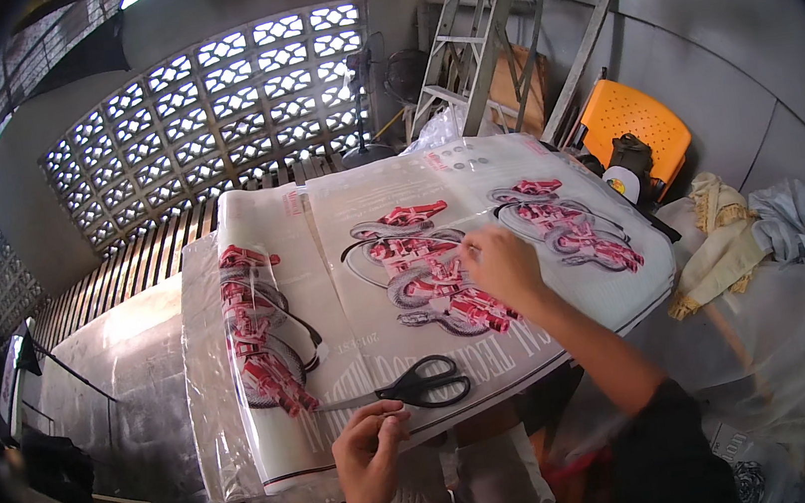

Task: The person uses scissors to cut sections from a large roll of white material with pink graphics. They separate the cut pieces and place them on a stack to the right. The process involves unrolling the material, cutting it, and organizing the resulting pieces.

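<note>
A large printed plastic sheet [350, 318] with red motorcycle pictures lies spread before me. My right hand [503, 264] is over the middle motorcycle print, its fingers drawn together and slightly blurred. Whatever it may pinch there is too small to make out. At the near edge of the sheet is my left hand [372, 456], a dark watch on its wrist. Its fingers are curled, with thumb and forefinger close together; I cannot tell what is between them. Just beyond these fingertips, scissors [422, 383] with black handles lie on the sheet, blades pointing left.
Clear plastic film [212, 375] extends past the sheet's left edge. An aluminium ladder [472, 42] and an orange chair [636, 127] stand at the far right. Cream cloth [718, 243] is heaped on the right. A fan [406, 77] stands by the block-patterned wall [212, 94].
</note>
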